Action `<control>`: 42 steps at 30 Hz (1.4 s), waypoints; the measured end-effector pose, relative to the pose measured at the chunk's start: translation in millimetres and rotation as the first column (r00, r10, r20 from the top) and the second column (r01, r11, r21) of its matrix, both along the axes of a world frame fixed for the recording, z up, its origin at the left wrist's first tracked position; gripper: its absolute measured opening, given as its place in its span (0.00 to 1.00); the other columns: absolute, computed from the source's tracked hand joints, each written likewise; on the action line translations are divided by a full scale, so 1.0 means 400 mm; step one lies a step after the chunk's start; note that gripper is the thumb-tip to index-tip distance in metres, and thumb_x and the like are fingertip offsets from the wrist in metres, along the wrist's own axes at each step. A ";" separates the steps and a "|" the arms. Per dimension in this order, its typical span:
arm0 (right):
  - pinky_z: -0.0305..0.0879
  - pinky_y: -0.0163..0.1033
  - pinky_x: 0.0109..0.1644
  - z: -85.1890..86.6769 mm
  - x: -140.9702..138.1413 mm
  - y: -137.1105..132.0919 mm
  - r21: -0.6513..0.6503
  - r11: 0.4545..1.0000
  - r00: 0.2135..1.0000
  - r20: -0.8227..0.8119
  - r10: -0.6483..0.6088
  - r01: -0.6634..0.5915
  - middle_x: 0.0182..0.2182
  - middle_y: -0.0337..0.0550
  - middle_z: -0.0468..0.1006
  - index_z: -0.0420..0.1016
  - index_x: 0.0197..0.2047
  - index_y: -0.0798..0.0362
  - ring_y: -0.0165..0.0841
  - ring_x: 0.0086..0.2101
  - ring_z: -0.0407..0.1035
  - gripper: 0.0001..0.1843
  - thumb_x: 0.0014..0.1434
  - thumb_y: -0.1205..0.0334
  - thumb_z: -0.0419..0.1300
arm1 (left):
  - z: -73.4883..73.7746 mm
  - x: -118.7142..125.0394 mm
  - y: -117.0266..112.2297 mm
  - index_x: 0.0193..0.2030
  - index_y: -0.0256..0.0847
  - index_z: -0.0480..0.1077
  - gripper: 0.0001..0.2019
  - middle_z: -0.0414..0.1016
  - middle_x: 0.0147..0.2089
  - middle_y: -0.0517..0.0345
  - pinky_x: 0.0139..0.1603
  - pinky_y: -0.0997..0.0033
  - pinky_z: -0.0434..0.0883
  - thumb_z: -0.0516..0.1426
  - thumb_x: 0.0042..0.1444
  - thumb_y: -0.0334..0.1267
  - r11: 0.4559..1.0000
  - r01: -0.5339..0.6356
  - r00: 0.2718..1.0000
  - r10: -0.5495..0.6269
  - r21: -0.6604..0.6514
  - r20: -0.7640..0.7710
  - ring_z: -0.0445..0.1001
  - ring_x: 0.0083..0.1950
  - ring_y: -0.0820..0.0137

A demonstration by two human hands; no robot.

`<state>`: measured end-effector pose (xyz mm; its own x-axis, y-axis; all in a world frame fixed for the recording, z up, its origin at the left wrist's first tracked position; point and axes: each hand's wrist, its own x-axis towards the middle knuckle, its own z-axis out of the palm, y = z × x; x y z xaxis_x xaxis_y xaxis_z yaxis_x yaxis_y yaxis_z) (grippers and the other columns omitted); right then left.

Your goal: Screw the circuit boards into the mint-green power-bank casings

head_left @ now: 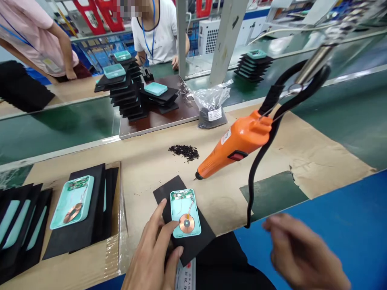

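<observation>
A mint-green device shell with a copper coil and a small circuit board lies open-side up on a black foam pad at the bench's near edge. My left hand rests open on the pad, fingertips against the shell's left side. My right hand hovers blurred at the lower right, fingers loosely curled, holding nothing I can see. An orange electric screwdriver hangs from a black cable, its tip just above the bench to the right of the shell.
A small pile of dark screws and a plastic bag of screws lie behind. A cardboard box at left holds another mint shell on black pads. Stacked black trays stand on the conveyor. Two people work across it.
</observation>
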<state>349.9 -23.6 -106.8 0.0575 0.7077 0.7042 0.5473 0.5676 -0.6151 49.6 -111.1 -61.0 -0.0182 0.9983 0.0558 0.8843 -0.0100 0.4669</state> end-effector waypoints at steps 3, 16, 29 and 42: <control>0.86 0.47 0.50 0.042 -0.084 -0.090 -0.200 0.941 0.922 0.226 0.315 -0.273 0.47 0.45 0.88 0.81 0.59 0.50 0.41 0.47 0.85 0.18 0.70 0.74 0.63 | -0.010 -0.024 -0.011 0.70 0.54 0.69 0.20 0.57 0.86 0.48 0.58 0.48 0.88 0.57 0.75 0.37 0.997 0.060 0.998 -0.060 0.051 -0.011 0.77 0.73 0.47; 0.67 0.67 0.69 0.041 -0.249 0.013 -0.430 0.832 0.753 0.399 0.524 -0.350 0.73 0.53 0.71 0.74 0.66 0.47 0.55 0.71 0.64 0.20 0.75 0.55 0.66 | -0.044 -0.117 0.102 0.87 0.64 0.42 0.52 0.41 0.91 0.56 0.82 0.39 0.67 0.66 0.64 0.35 0.988 0.107 0.979 -0.085 -0.108 0.188 0.50 0.88 0.49; 0.67 0.64 0.68 0.010 -0.242 0.003 -0.191 0.867 0.824 0.272 0.498 -0.461 0.56 0.55 0.77 0.76 0.55 0.52 0.53 0.63 0.70 0.14 0.73 0.54 0.68 | 0.064 -0.133 0.351 0.62 0.45 0.77 0.17 0.83 0.64 0.49 0.63 0.51 0.80 0.54 0.72 0.32 0.994 0.111 0.993 -0.112 -0.017 -0.033 0.84 0.61 0.54; 0.61 0.67 0.81 0.007 -0.191 -0.055 -0.346 0.819 0.707 0.416 0.572 -0.458 0.75 0.60 0.69 0.70 0.63 0.54 0.54 0.78 0.56 0.21 0.75 0.52 0.66 | 0.022 -0.047 0.621 0.48 0.42 0.80 0.10 0.86 0.51 0.45 0.49 0.60 0.73 0.58 0.67 0.28 0.998 0.026 0.991 -0.032 -0.051 -0.129 0.82 0.54 0.53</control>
